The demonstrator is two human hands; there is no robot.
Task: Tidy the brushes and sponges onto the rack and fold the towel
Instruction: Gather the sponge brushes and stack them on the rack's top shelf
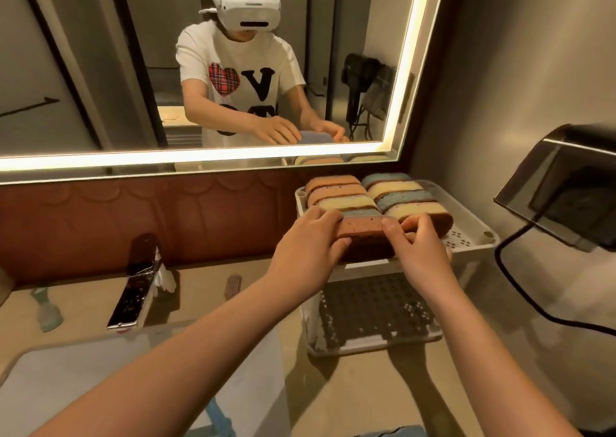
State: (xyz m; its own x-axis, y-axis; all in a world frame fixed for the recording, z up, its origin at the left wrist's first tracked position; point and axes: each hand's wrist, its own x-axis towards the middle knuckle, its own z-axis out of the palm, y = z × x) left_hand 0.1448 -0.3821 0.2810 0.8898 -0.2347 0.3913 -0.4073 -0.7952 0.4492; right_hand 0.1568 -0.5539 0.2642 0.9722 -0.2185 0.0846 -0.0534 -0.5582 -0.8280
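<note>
A white two-tier rack (475,233) stands on the counter at the right. Its top shelf holds two rows of sponges (343,191) on edge, in orange, yellow and blue. At the front of the left row, an orange-and-blue sponge (361,228) is held between both hands. My left hand (308,241) grips its left end and my right hand (415,241) grips its right end. The lower shelf (376,313) is a dark perforated tray with nothing on it. A small brush (233,285) lies on the counter left of the rack.
A chrome tap (135,290) stands at the back of the counter over a white basin (50,386). A greenish bottle (48,313) stands at far left. A black wall-mounted box (566,186) with a cable juts out at right. The mirror (100,70) fills the wall above.
</note>
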